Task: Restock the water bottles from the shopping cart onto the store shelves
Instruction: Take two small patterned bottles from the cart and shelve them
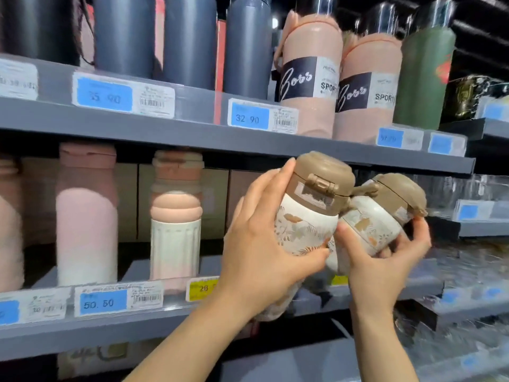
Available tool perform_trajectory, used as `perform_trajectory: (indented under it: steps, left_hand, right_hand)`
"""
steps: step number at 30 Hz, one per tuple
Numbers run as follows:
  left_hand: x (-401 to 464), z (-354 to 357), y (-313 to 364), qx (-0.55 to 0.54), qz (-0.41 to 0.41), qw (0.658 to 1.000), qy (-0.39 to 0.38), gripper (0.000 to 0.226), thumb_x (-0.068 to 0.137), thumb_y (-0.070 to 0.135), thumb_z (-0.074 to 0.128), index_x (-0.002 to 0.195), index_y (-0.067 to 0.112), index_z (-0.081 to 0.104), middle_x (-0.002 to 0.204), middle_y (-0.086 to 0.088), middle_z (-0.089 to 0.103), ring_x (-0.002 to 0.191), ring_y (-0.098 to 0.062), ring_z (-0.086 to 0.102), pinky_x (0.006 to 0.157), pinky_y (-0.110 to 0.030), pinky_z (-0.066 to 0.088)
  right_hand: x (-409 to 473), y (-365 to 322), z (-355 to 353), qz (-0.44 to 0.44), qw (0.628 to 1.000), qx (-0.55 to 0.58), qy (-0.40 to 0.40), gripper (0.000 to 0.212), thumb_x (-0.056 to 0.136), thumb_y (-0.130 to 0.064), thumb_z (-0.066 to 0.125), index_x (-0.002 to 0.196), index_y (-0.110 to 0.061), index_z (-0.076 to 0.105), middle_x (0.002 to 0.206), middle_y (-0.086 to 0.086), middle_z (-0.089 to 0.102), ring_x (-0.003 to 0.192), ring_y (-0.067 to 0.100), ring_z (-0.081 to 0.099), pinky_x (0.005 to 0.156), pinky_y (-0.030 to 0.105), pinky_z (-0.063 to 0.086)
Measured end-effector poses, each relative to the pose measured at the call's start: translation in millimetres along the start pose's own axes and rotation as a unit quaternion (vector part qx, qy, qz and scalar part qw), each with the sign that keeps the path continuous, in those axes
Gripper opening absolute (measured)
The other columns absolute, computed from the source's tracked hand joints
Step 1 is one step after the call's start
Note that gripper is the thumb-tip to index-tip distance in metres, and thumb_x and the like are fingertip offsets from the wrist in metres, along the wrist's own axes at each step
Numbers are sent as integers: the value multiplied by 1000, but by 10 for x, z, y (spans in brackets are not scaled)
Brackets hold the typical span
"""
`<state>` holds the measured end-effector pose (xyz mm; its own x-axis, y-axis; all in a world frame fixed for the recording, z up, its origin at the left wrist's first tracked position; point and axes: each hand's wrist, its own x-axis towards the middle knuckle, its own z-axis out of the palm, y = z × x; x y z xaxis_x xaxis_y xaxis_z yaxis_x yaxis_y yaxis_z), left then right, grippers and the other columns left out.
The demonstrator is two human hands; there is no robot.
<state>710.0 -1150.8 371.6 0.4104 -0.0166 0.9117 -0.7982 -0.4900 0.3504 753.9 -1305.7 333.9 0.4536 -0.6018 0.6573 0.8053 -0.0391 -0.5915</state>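
Observation:
Two white bottles with leaf prints and brown flip lids are held in front of the middle shelf (170, 312). My left hand (256, 252) grips the nearer bottle (311, 213), which tilts slightly right. My right hand (385, 260) holds the second bottle (377, 219), tilted further right and touching the first one. Both bottles hover above the shelf edge near a yellow price tag (202, 288). The shopping cart is out of view.
On the middle shelf stand pink bottles (86, 216) and a pink and white ribbed bottle (176, 216), with boxes behind. The upper shelf (192, 133) carries grey bottles (190, 40), peach "Boss" bottles (311, 75) and a green bottle (424, 78). Glassware sits at the right.

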Motion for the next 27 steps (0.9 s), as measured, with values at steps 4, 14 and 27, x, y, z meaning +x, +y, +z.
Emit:
perform_trajectory:
  steps: [4, 14, 27]
  left_hand:
    - [130, 303, 88, 52, 36, 998, 11, 99, 56, 33, 78, 142, 37, 30, 143, 14, 38, 129, -10, 41, 108, -33, 35]
    - [181, 686, -250, 194, 77, 978, 17, 95, 62, 28, 79, 143, 34, 29, 150, 7, 35, 132, -14, 40, 102, -45, 41]
    - [69, 455, -768, 363, -22, 922, 135, 92, 61, 45, 72, 141, 23, 31, 134, -10, 50, 113, -25, 48, 79, -41, 51]
  right_hand:
    - [299, 220, -88, 4, 999, 36, -4, 94, 71, -6, 81, 139, -33, 21, 140, 4, 44, 118, 12, 57, 94, 38, 53]
    - [545, 649, -149, 10, 999, 34, -19, 103, 64, -10, 88, 142, -27, 23, 138, 6, 44, 121, 14, 54, 96, 44, 51]
    - [250, 743, 83, -84, 954, -221, -184, 103, 65, -24, 86, 145, -32, 20, 145, 0, 29, 129, 6, 34, 94, 25, 41]
